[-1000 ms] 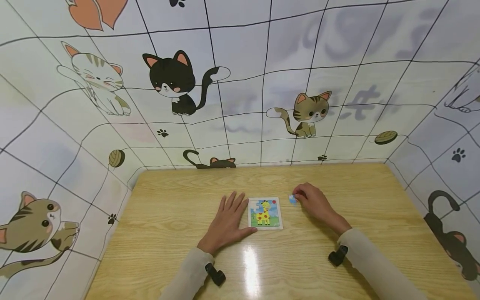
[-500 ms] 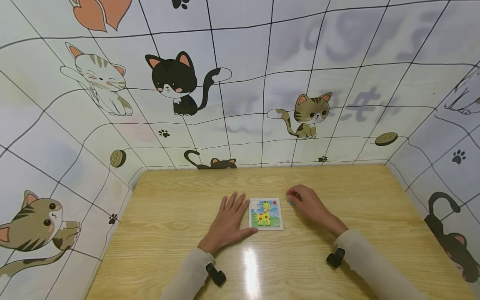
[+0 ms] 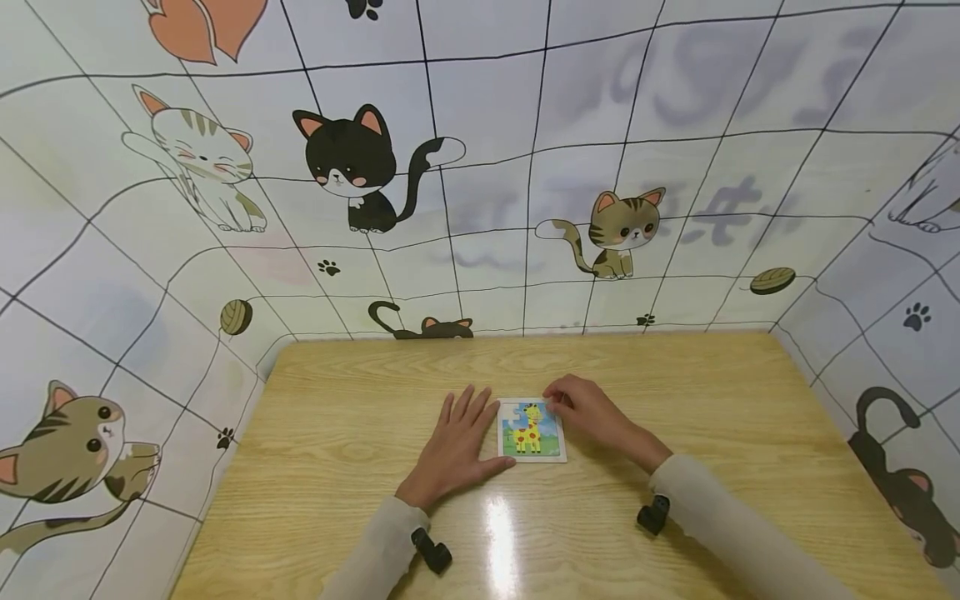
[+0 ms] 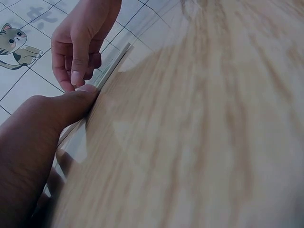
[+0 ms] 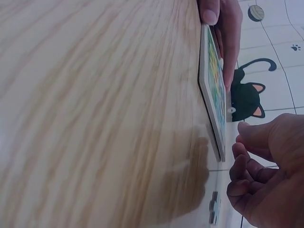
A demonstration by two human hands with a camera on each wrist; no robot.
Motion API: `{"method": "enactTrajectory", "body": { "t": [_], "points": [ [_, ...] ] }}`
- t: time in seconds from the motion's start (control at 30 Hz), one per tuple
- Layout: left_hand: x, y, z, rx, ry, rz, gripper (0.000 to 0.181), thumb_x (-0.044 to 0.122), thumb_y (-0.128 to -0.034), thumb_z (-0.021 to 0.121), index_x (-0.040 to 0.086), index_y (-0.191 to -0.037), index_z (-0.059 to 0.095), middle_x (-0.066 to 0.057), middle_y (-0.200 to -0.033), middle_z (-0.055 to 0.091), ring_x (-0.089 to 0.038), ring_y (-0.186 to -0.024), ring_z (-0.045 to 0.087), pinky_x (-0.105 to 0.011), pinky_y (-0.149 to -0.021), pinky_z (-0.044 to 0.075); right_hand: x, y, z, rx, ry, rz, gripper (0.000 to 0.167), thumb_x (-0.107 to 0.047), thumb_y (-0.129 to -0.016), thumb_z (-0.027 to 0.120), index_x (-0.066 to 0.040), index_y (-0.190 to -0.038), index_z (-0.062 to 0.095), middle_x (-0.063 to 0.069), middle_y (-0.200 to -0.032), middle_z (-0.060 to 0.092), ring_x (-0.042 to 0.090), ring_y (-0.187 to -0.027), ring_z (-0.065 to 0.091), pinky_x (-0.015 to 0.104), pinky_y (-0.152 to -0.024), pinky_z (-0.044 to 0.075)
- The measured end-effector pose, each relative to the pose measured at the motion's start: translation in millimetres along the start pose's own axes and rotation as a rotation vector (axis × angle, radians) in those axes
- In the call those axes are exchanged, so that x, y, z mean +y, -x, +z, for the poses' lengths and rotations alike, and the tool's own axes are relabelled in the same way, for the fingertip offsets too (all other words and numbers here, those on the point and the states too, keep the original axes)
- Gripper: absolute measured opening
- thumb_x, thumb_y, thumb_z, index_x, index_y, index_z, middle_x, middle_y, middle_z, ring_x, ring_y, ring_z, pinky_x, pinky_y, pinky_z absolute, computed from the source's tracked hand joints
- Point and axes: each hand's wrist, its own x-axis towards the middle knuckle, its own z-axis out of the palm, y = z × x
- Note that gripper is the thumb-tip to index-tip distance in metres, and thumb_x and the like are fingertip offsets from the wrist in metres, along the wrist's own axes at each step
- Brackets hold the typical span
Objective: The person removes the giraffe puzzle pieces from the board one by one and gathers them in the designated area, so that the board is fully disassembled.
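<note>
left hand (image 3: 456, 452): fingers spread, thumb touching giraffe jigsaw (image 3: 530, 437) at lower left corner | right hand (image 3: 588, 411): fingers curled at upper right corner, cannot tell whether pinching anything | jigsaw: between hands, flat on wooden table (image 3: 337, 417) | head view alone: jigsaw's upper-left gap

The square, white-framed giraffe puzzle (image 3: 531, 433) lies flat on the wooden table (image 3: 337, 433); its upper-left section is partly unfilled.
</note>
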Motion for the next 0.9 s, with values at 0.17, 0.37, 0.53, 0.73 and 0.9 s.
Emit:
{"method": "enactTrajectory", "body": {
  "t": [0.17, 0.37, 0.53, 0.73, 0.9],
  "points": [
    [-0.1, -0.2, 0.3, -0.001, 0.008, 0.002, 0.101, 0.081, -0.0989, 0.054, 0.013, -0.171, 0.04, -0.011, -0.182, 0.027, -0.038, -0.17, 0.014, -0.063, -0.135, 0.01, -4.6, -2.1, 4.1, -0.035, 0.001, 0.005, 0.017, -0.006, -0.106, 0.073, -0.001, -0.122, 0.076, 0.002, -0.104, 0.069, 0.013, -0.089, 0.06, 0.031, -0.078, 0.054],
    [0.6, 0.0, 0.0, 0.004, 0.009, 0.008, 0.1, 0.08, -0.0992, 0.055, 0.012, -0.171, 0.041, -0.011, -0.181, 0.028, -0.039, -0.17, 0.015, -0.064, -0.135, 0.011, -10.7, -3.0, 9.5, -0.064, 0.033, -0.014, 0.02, -0.009, -0.105, 0.076, -0.001, -0.123, 0.077, 0.002, -0.106, 0.07, 0.012, -0.092, 0.063, 0.032, -0.08, 0.057],
    [0.3, 0.4, 0.6, 0.012, -0.005, 0.014, 0.1, 0.08, -0.0996, 0.054, 0.011, -0.171, 0.041, -0.012, -0.181, 0.029, -0.039, -0.169, 0.016, -0.064, -0.135, 0.011, -14.9, -2.4, 11.9, -0.072, 0.07, -0.036, 0.021, -0.009, -0.105, 0.076, 0.0, -0.124, 0.077, 0.005, -0.11, 0.071, 0.015, -0.099, 0.068, 0.04, -0.087, 0.061],
    [0.1, 0.5, 1.4, 0.019, -0.01, 0.019, 0.1, 0.081, -0.0997, 0.053, 0.012, -0.17, 0.041, -0.012, -0.181, 0.029, -0.04, -0.169, 0.017, -0.065, -0.135, 0.011, -15.0, -3.2, 14.5, -0.069, 0.118, -0.033, 0.021, -0.012, -0.105, 0.077, -0.003, -0.124, 0.077, 0.002, -0.108, 0.069, 0.014, -0.098, 0.067, 0.039, -0.087, 0.061],
    [-0.6, 0.5, 2.8, 0.025, -0.013, 0.02, 0.1, 0.082, -0.0994, 0.053, 0.012, -0.17, 0.042, -0.012, -0.18, 0.03, -0.04, -0.169, 0.018, -0.066, -0.134, 0.013, -14.3, -4.6, 15.2, -0.072, 0.139, -0.03, 0.021, -0.013, -0.104, 0.078, -0.005, -0.123, 0.077, 0.001, -0.108, 0.069, 0.013, -0.097, 0.065, 0.039, -0.086, 0.06]
  ]
}}
